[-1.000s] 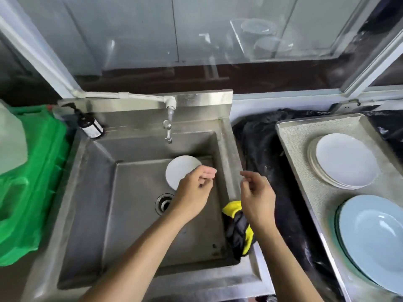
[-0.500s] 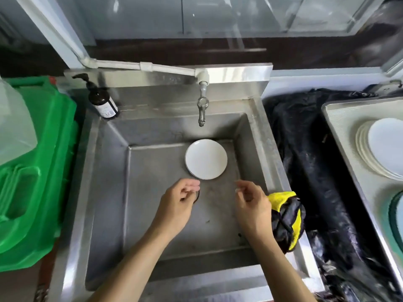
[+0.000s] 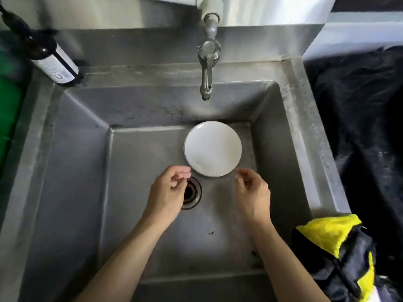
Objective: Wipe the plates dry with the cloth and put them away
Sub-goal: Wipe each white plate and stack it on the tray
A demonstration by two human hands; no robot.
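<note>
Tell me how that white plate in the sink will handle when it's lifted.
The white plate looks rigid and glazed, so probably slick, more so if wet. It lies flat on the sink floor, leaving little edge to grip. Likely ceramic: it could chip against the steel.

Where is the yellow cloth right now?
In the head view, the yellow and black cloth sits bunched on the sink's right rim, at the bottom right, just right of the right hand.

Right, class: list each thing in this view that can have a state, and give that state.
Plate: flat on the sink floor, not held.
Tap: no water running.
Cloth: bunched on the sink's right rim, untouched.
Left hand: empty, fingers curled.
Right hand: empty, near the plate.
Drain: unplugged.
</note>
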